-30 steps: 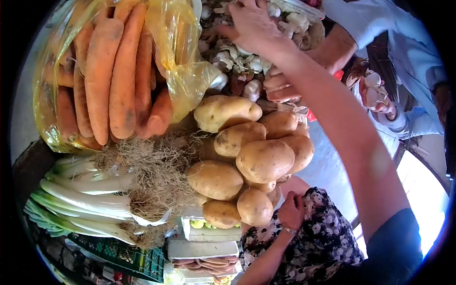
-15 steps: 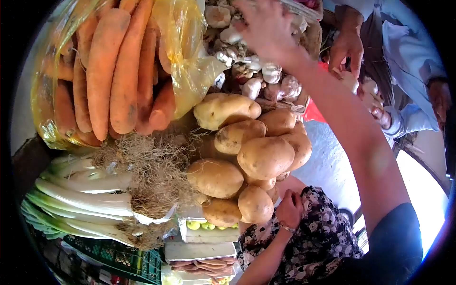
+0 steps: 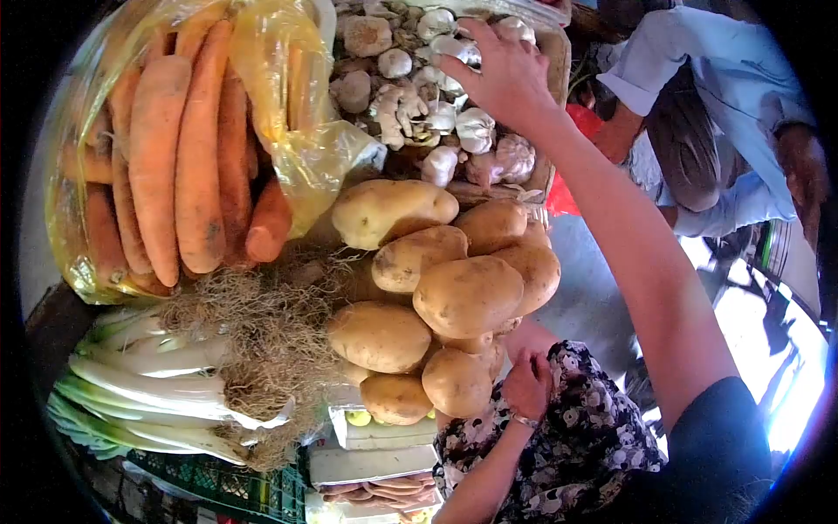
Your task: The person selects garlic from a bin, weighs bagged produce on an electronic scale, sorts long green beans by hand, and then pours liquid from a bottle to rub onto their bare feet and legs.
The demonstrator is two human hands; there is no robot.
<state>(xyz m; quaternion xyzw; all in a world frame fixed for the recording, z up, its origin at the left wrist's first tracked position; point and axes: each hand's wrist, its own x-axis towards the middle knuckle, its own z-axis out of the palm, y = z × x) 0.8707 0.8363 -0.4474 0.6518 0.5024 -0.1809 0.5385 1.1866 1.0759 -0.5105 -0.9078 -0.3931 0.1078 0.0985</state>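
Observation:
My right hand reaches over garlic bulbs in a box, its thumb and fingers spread. A bulb lies beside the gap between thumb and forefinger; contact is unclear. My left hand has curled fingers and rests against black floral cloth; anything inside it is hidden. A pile of potatoes sits below the garlic. Knobbly ginger lies among the bulbs.
Carrots fill a yellow plastic bag at left. Leeks with matted roots lie beneath it, above a green crate. At right is a person in a light blue shirt, near a red bag.
The view has shifted, showing more garlic. My right hand stays over the box, fingers now spread near different bulbs. The other person's hand has drawn back from the garlic. My left hand stays curled.

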